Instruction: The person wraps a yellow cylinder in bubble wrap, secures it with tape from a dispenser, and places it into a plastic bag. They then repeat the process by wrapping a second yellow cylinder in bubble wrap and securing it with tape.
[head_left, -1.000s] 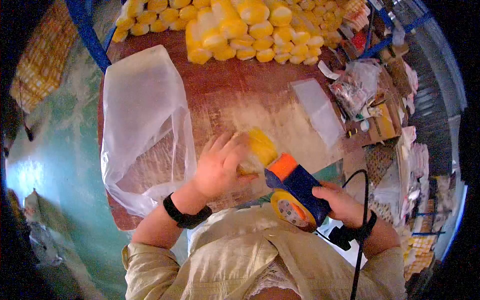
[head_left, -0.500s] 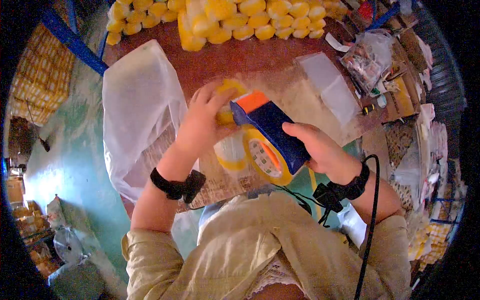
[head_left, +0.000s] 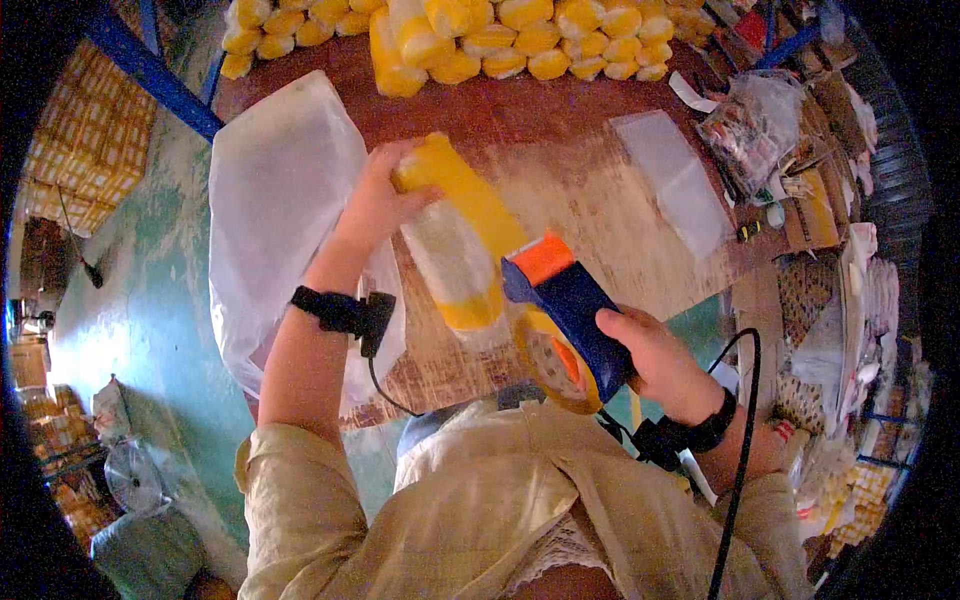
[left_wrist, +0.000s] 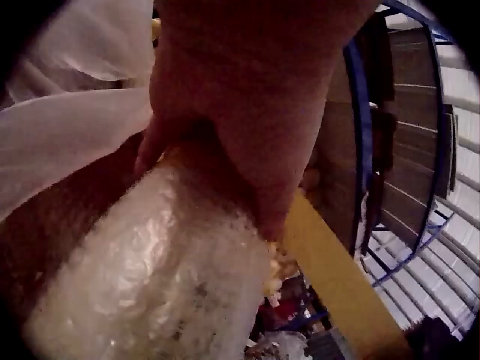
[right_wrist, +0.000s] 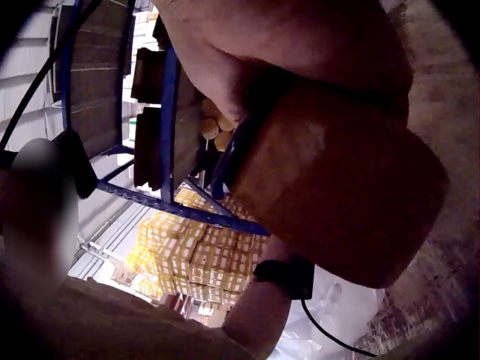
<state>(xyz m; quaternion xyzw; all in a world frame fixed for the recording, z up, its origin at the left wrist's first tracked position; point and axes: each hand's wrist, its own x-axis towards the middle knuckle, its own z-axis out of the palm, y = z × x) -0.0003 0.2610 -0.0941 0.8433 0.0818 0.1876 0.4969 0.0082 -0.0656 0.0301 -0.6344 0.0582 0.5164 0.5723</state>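
Note:
My left hand (head_left: 385, 195) grips the far end of a bubble-wrapped package (head_left: 445, 255), with yellow tape bands at its ends. In the left wrist view the clear bubble wrap (left_wrist: 150, 262) fills the lower left, below the fingers. A strip of yellow tape (head_left: 475, 200) runs taut from the package's far end to a tape dispenser (head_left: 575, 305), dark blue with an orange front. My right hand (head_left: 655, 360) holds this dispenser by its body, thumb on top. Its yellow tape roll (head_left: 550, 360) hangs on the near side.
A large translucent plastic bag (head_left: 285, 190) lies on the table's left. Many yellow-taped packages (head_left: 520, 40) are stacked along the far edge. Flat plastic sleeves (head_left: 675, 180) lie at right, beside cardboard and a bag of scraps (head_left: 755, 115). A black cable (head_left: 740, 480) crosses my right forearm.
The dispenser first swings left toward the package, then back right, drawing out a strip of tape. My left hand moves away and left, and more of the package shows.

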